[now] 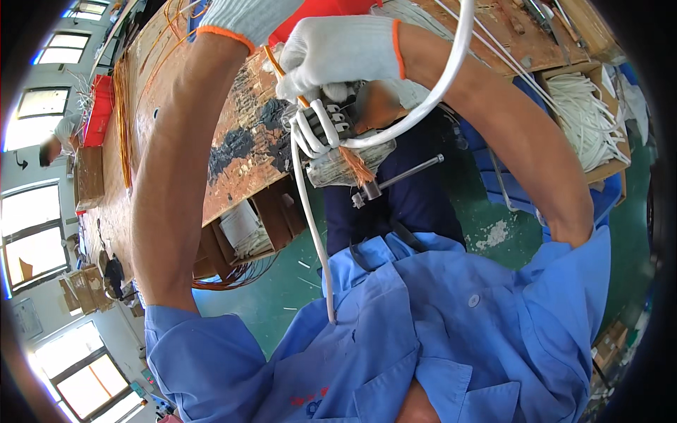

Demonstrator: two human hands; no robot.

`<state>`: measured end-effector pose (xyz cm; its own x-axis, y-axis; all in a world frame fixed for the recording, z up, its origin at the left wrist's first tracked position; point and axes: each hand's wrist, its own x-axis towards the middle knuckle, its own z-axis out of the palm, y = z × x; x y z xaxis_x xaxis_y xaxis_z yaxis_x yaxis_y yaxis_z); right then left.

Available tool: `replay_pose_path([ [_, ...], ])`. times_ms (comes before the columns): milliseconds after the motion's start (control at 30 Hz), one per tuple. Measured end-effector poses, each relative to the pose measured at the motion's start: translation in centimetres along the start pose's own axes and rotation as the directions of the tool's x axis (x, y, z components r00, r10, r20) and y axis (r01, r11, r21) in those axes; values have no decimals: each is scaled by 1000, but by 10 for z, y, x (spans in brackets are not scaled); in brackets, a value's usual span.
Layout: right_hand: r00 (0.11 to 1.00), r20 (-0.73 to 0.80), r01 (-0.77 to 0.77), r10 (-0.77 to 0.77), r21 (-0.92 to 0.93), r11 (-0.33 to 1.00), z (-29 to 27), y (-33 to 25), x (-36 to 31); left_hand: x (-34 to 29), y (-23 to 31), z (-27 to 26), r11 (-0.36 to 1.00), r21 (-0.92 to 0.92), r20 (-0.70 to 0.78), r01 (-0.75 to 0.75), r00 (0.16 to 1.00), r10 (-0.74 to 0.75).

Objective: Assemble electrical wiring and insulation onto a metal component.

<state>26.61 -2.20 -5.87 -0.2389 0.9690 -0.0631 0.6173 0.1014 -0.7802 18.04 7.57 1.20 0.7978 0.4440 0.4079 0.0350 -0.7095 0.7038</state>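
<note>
My right hand (338, 56), in a white knitted glove with an orange cuff, is closed around an orange-brown wire bundle (273, 63) just above a bench vise. Cut off by the upper edge, my left hand (247, 17) wears the same kind of glove; its fingers are out of sight. White cord (315, 130) is looped around the dark and grey vise jaws (331, 121). Frayed copper strands (358, 168) stick out below them, beside the vise handle (416, 172). A thick white tube (451, 70) curves down to the vise, and a thinner white tube (315, 233) hangs toward my shirt.
The worn wooden bench (236, 113) has black smears and more orange wires (123, 127). A cardboard box (599, 166) of white tubing stands at right. Under the bench is an open brown box (271, 218). Another person (60, 144) is at far left.
</note>
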Motion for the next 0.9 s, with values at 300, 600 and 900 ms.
replay_pose_path([
  [300, 520, -850, 192, -83, 21, 981, 104, 16, -152, -88, -19, 25, 482, -615, 239, 624, 730, -640],
  [600, 736, -659, 453, 157, 651, 609, 137, -34, -201, -104, -12, 14, 713, -470, 175, 520, 847, -503],
  [900, 386, -879, 756, 282, 476, 449, 67, 25, -362, -183, 33, 33, 917, 48, 75, 397, 914, -400],
])
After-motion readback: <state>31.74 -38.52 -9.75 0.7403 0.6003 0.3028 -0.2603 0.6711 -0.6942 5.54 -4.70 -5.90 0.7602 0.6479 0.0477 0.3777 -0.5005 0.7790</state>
